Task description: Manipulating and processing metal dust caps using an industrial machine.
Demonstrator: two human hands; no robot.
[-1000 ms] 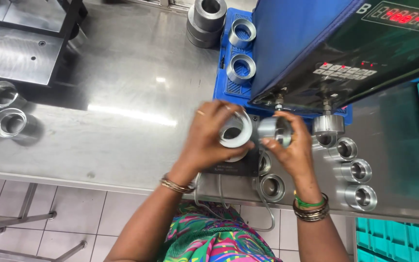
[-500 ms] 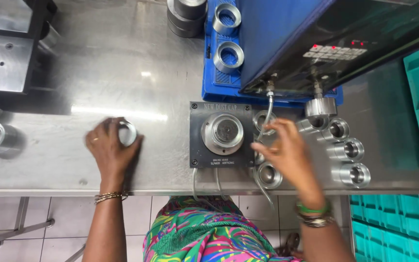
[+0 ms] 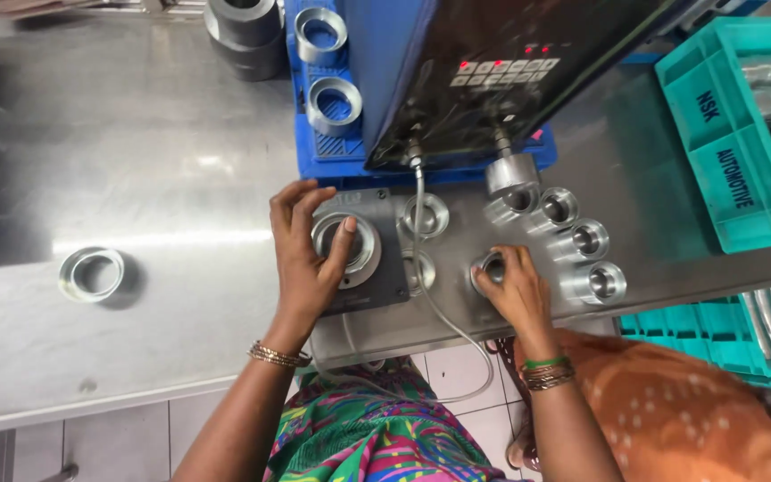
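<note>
Right hand (image 3: 512, 287) at the near edge of the steel table (image 3: 162, 134), fingers curled down over a small metal sleeve (image 3: 491, 265); whether it is truly clamped cannot be told. Left hand (image 3: 307, 259) is spread open, thumb across the round gauge fixture (image 3: 347, 245) just left of the right hand; the fixture's bore points straight up. Hands apart, the left one nearer the fixture. A row of four like sleeves (image 3: 582, 241) runs right and farther off; a lone ring (image 3: 91, 273) lies well apart to the left. Farther: blue tray (image 3: 332, 152) with two rings, dark control unit (image 3: 510, 62). Against half a second ago, the left hand has come off the lone ring onto the fixture.
</note>
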